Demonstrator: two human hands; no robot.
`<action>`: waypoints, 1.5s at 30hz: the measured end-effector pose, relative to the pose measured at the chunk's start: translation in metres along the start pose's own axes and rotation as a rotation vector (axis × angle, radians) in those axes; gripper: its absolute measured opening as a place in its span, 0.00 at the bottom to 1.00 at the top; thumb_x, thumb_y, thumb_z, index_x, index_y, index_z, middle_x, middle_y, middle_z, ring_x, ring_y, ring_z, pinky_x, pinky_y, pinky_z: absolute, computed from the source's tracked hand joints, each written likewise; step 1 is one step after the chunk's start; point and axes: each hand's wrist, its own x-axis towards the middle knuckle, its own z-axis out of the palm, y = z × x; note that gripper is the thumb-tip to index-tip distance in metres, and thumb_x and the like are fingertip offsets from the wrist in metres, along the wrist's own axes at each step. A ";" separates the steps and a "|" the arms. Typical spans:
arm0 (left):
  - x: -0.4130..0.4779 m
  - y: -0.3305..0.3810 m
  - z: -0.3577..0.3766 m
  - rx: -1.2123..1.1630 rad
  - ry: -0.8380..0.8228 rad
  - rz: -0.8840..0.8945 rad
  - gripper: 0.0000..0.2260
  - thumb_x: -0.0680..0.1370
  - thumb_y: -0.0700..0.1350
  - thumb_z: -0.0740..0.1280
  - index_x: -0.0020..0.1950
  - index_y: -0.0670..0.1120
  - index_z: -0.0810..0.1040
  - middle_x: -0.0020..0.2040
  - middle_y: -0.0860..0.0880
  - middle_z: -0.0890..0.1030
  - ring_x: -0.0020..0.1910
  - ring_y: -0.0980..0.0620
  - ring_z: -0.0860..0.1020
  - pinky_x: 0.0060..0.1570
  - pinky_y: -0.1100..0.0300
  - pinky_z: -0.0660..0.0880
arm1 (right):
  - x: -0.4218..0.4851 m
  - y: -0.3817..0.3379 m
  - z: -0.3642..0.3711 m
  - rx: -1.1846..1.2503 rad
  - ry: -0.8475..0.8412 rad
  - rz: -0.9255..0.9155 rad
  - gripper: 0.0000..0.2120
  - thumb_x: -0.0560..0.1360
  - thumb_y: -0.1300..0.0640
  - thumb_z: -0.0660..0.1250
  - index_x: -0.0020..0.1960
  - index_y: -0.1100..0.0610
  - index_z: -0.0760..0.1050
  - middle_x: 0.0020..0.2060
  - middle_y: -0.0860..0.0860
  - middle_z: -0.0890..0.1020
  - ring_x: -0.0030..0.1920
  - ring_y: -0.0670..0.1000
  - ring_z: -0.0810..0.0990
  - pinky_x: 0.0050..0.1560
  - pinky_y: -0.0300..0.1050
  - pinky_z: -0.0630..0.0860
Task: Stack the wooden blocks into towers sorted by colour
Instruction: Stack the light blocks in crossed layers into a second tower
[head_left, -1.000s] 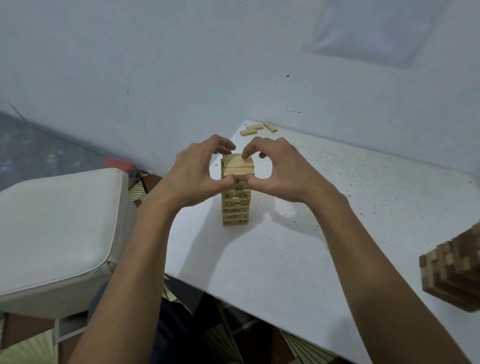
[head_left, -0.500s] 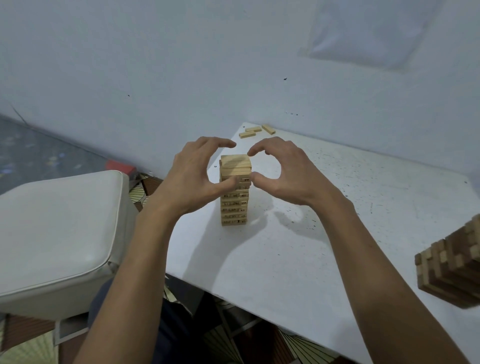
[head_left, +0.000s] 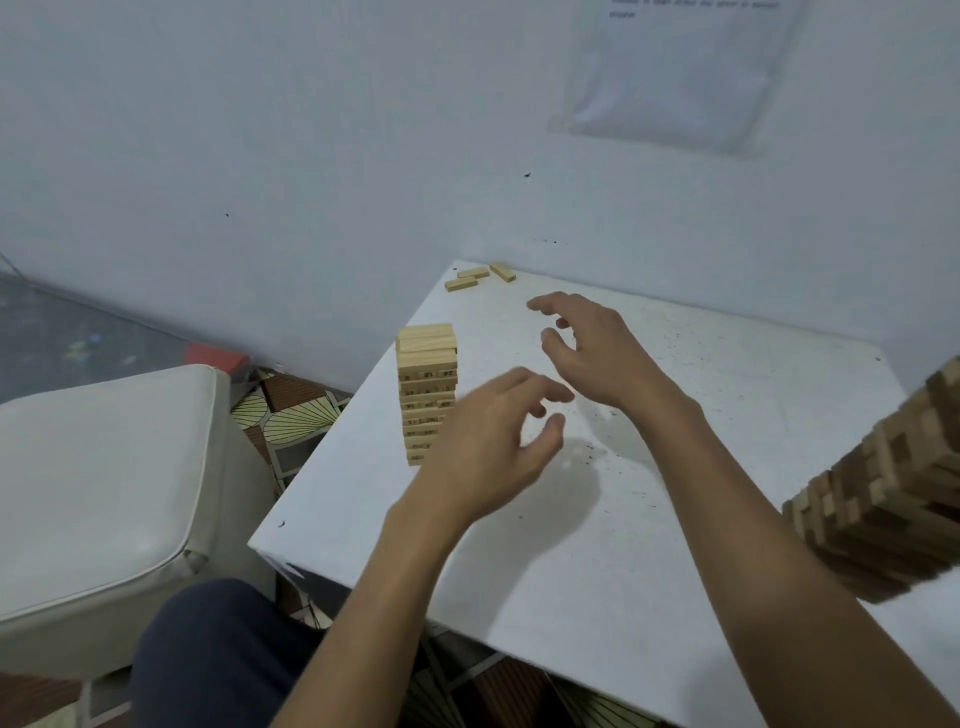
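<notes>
Hovering just right of the pale tower (head_left: 427, 389) near the table's (head_left: 779, 374) left edge, left hand (head_left: 478, 457) and right hand (head_left: 597, 348) are loose-fingered, empty, presumably free for the far-corner loose blocks (head_left: 478, 275).

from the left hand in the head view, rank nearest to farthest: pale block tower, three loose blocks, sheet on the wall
1. Pale block tower, just left of the left hand.
2. Three loose blocks, far corner.
3. Sheet on the wall, high up, farthest back.
</notes>
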 end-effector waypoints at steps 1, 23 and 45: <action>0.001 -0.002 0.011 0.011 -0.028 -0.026 0.11 0.78 0.48 0.63 0.59 0.50 0.79 0.53 0.56 0.80 0.48 0.59 0.78 0.50 0.53 0.77 | 0.008 0.004 0.001 -0.014 -0.007 0.009 0.18 0.81 0.57 0.58 0.70 0.50 0.70 0.67 0.51 0.75 0.64 0.52 0.73 0.65 0.50 0.70; 0.029 -0.055 0.109 0.177 0.084 -0.344 0.13 0.77 0.45 0.60 0.61 0.54 0.69 0.64 0.53 0.70 0.63 0.52 0.68 0.60 0.54 0.70 | 0.203 0.072 0.101 -0.491 -0.380 -0.047 0.26 0.82 0.36 0.42 0.78 0.37 0.47 0.80 0.50 0.44 0.79 0.61 0.43 0.77 0.62 0.45; 0.029 -0.062 0.109 0.143 0.102 -0.323 0.10 0.77 0.43 0.62 0.57 0.49 0.76 0.59 0.52 0.74 0.58 0.52 0.70 0.57 0.54 0.69 | 0.028 0.077 0.057 -0.407 -0.331 0.189 0.27 0.83 0.41 0.42 0.80 0.47 0.45 0.80 0.47 0.44 0.79 0.54 0.41 0.77 0.60 0.46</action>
